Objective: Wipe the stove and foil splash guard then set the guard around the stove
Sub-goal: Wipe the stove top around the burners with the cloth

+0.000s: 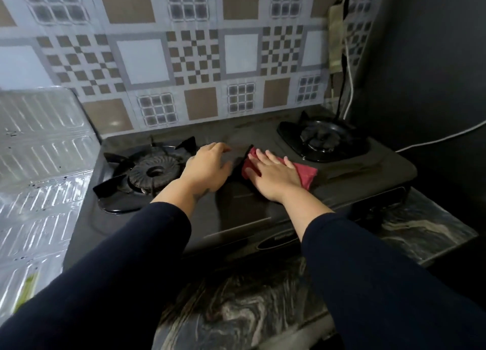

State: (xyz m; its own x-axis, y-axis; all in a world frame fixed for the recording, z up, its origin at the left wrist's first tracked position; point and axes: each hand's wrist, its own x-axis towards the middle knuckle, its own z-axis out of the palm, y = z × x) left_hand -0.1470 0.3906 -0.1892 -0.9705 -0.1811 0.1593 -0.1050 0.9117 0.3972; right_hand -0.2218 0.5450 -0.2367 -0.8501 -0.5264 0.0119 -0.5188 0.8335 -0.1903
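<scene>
Stove [236, 213]: right hand [273, 173] lies flat, fingers spread, pressing red cloth [306, 174]; left hand [207, 165] rests beside it, loosely open, palm down.

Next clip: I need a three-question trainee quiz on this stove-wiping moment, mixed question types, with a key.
1. True or false: the right hand lies flat on the red cloth on the stove.
2. Where does the cloth lie?
A. Over the left burner
B. Between the two burners
C. On the marble counter
3. Fill in: the foil splash guard stands to the ____ of the stove.

Key
1. True; the fingers are spread over it.
2. B; the left hand rests beside it, and the right burner is bare.
3. Left; dark specks mark it.
</scene>
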